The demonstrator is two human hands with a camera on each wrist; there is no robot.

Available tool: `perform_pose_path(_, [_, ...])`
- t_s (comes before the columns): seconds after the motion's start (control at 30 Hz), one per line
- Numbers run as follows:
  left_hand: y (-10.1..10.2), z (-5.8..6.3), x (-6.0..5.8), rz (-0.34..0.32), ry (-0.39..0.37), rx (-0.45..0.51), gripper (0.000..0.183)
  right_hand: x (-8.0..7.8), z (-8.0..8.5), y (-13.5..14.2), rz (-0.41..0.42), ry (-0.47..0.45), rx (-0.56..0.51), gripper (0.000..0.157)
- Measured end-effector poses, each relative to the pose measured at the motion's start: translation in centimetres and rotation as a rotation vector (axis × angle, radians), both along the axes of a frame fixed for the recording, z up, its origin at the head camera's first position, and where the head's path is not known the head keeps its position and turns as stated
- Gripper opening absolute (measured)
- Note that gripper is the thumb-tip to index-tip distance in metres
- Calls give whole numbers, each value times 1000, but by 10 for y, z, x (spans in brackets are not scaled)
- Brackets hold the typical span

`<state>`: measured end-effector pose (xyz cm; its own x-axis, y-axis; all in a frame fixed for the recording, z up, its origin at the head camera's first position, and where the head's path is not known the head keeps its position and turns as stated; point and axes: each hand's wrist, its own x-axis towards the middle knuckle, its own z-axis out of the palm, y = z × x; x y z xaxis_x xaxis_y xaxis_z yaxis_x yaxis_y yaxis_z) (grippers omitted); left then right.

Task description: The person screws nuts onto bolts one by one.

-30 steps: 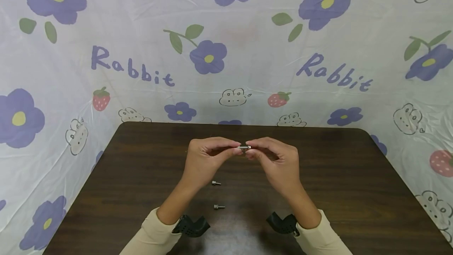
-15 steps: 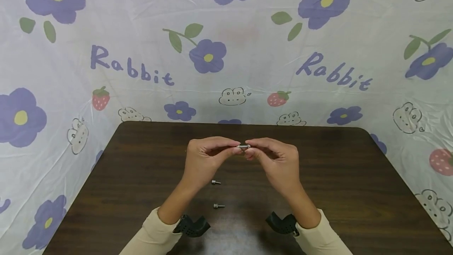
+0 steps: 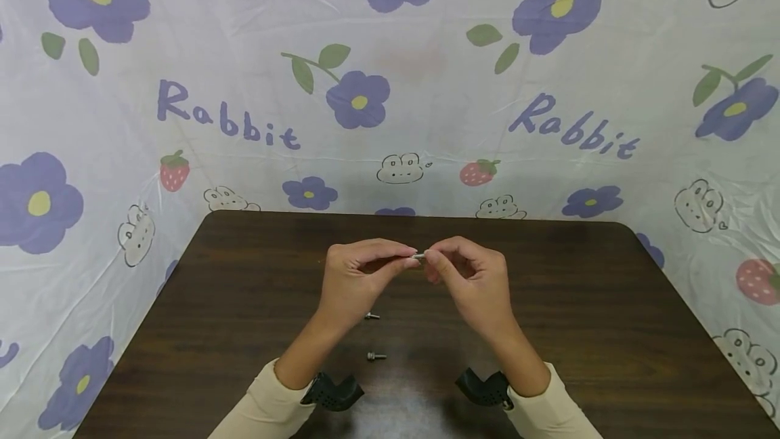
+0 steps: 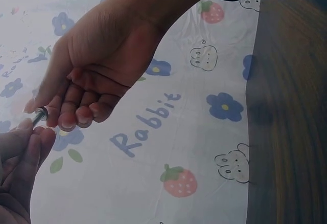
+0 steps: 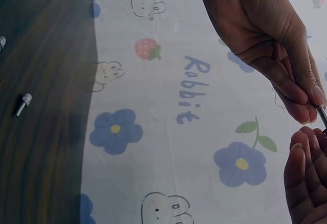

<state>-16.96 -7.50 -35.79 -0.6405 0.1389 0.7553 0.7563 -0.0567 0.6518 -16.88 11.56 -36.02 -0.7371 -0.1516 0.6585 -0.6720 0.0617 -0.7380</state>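
Observation:
Both hands meet over the far part of the table, on a small metal bolt (image 3: 418, 256). My left hand (image 3: 356, 276) pinches one end between thumb and index finger. In the left wrist view a small metal ring (image 4: 42, 113) shows at those fingertips, round the bolt's shank. The thumb and index finger of my right hand (image 3: 475, 276) pinch the other end and hide it. A short length of bare shank (image 5: 321, 113) shows in the right wrist view. The other fingers of the left hand (image 4: 102, 55) are loosely curled.
Two more bolts lie on the dark wooden table (image 3: 244, 330): one (image 3: 372, 316) beside the left wrist, one (image 3: 376, 356) nearer the front. Black wrist mounts (image 3: 334, 391) sit at both sleeves. A printed cloth (image 3: 414, 107) hangs behind the table and at its sides.
The right fingers have shifted left over the bolt's end and curled more, so less of the bolt shows between the hands. The left hand has barely moved; the bolts on the table stay put.

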Motion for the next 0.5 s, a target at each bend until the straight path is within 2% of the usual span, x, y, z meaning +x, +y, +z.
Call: perform_pose_path(0.5, [6,-3,2,-11,52,-41,11,6,1,-3,36,-133,-5,54])
